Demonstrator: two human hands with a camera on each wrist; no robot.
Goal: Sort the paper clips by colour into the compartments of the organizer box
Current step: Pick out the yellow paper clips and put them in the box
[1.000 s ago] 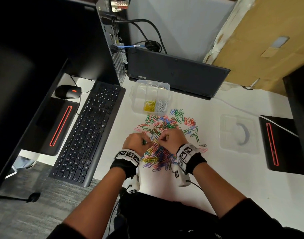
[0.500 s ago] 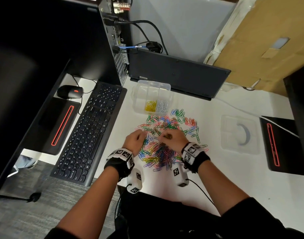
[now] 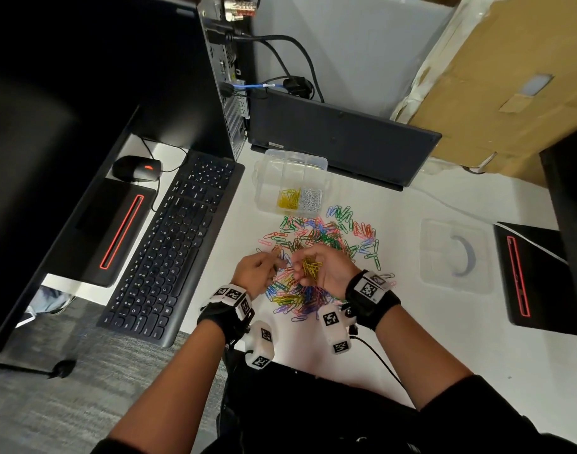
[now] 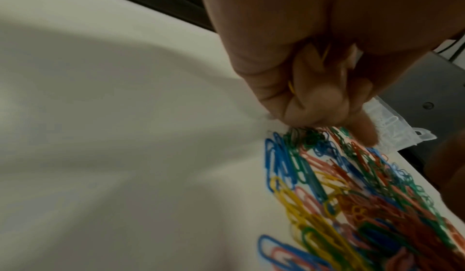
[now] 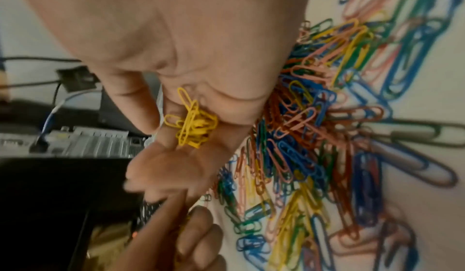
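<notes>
A heap of mixed-colour paper clips lies on the white desk, also in the wrist views. Behind it stands the clear organizer box, with yellow clips in one compartment and white clips in the one beside it. My right hand is turned palm up over the heap, cupped around a bunch of yellow clips. My left hand reaches to it, its curled fingers pinching yellow clips.
A black keyboard and a mouse lie to the left. A dark laptop stands behind the box. The clear lid rests to the right, next to a black device. Cardboard fills the far right.
My right hand has turned from a knuckles-up fist to palm up, showing the yellow clips in it. My left hand has swung its fingers toward that palm.
</notes>
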